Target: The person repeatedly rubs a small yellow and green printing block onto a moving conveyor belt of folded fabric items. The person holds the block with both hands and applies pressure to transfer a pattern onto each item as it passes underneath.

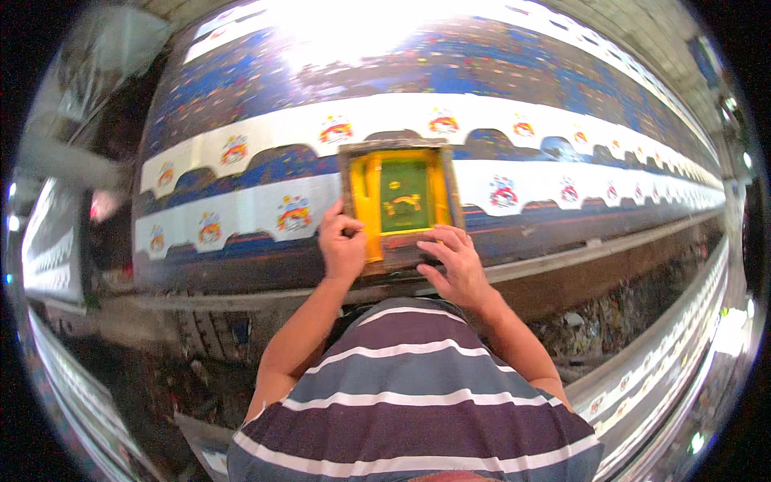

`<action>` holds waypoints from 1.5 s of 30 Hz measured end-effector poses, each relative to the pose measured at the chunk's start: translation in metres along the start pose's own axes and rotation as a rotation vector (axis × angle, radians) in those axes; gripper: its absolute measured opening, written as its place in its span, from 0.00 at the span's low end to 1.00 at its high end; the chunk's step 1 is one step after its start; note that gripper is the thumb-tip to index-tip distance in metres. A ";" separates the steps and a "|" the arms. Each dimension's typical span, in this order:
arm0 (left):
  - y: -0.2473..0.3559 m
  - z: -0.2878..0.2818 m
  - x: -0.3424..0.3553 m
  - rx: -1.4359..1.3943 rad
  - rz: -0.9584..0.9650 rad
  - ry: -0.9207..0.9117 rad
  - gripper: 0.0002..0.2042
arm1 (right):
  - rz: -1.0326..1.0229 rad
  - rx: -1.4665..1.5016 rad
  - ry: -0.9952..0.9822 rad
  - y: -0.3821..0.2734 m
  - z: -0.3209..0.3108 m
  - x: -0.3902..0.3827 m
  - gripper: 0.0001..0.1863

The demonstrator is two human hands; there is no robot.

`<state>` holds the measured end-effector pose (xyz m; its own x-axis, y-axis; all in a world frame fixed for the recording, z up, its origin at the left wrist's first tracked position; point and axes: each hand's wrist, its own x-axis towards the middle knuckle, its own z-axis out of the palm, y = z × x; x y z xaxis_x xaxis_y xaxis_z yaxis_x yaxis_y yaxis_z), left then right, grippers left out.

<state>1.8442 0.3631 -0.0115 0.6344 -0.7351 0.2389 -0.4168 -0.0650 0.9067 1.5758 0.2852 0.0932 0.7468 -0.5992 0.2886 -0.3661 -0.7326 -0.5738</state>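
A screen printing frame lies over the near row of white printed pieces, with yellow ink round its green mesh. A motif shows in the mesh. My left hand is at the frame's near left side, fingers curled in against its edge. Over the near right corner rests my right hand, its fingers bent and spread apart. I see nothing held in it. White pieces with a red, yellow and blue motif lie left of the frame. On the right, the near row's motifs look mostly red.
The long table is dark, with blue patches and ink specks. A farther white strip carries printed motifs. A ledge runs along the near edge. Other tables with printed strips stand behind me at both sides.
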 end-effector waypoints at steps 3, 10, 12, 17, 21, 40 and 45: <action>0.014 -0.001 0.005 0.075 0.080 -0.007 0.08 | 0.214 0.044 0.225 0.020 -0.001 -0.025 0.24; 0.066 0.069 -0.008 -0.048 0.078 -0.027 0.10 | 0.399 0.299 0.372 0.088 -0.039 -0.078 0.23; 0.079 0.104 -0.016 -0.104 0.075 -0.024 0.10 | 0.400 0.289 0.395 0.109 -0.059 -0.092 0.24; 0.094 0.178 -0.033 -0.070 0.085 -0.023 0.09 | 0.351 0.251 0.388 0.160 -0.110 -0.120 0.23; 0.093 0.209 -0.042 -0.072 0.014 -0.029 0.10 | 0.318 0.274 0.357 0.184 -0.136 -0.140 0.23; 0.097 0.215 -0.044 -0.217 -0.193 -0.044 0.09 | -0.142 -0.069 0.065 0.163 -0.150 -0.101 0.21; 0.094 0.217 -0.046 -0.150 -0.150 -0.030 0.08 | -0.138 -0.223 -0.103 0.164 -0.138 -0.068 0.17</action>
<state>1.6350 0.2443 -0.0125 0.6613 -0.7448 0.0888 -0.2159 -0.0756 0.9735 1.3883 0.1616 0.0854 0.8465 -0.4610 0.2661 -0.3617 -0.8649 -0.3479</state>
